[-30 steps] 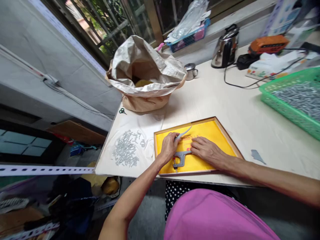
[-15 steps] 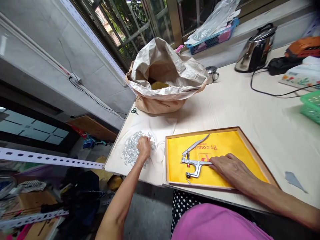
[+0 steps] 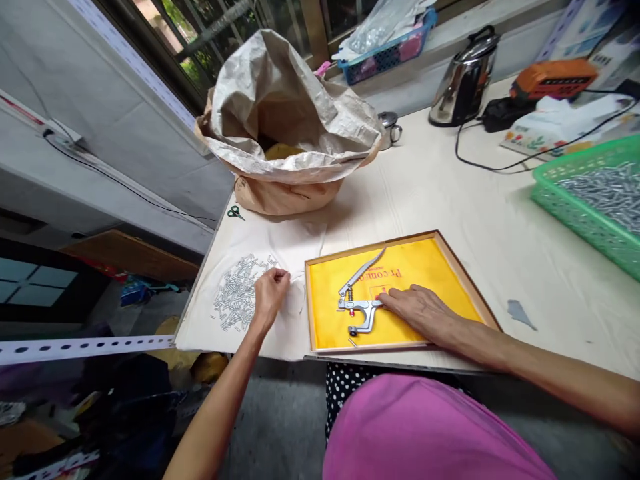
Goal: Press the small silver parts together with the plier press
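Note:
My left hand (image 3: 271,293) is closed in a pinch at the right edge of a heap of small silver metal pins (image 3: 237,293). What its fingertips hold, if anything, is too small to make out. My right hand (image 3: 423,312) is closed on the handle end of metal snap pliers (image 3: 367,313), palm down. These pliers have a long raised lever, a spring and a red-tipped part, and lie over a shallow tray (image 3: 309,300) lined with yellow cloth. Below their jaw, a small loose pin (image 3: 353,343) rests on the cloth.
Behind the heap stands a large open paper sack (image 3: 290,193), with green-handled scissors (image 3: 235,213) beside it. A green basket (image 3: 590,220) full of metal pieces is at the right. Farther back are a kettle (image 3: 463,83) and a blue basket (image 3: 385,60). A grey scrap (image 3: 521,313) lies right of the tray.
My left hand has come from over the pin heap to its right edge, fingertips pinched. The view has swung right, showing more of the green basket. My right hand stays on the pliers.

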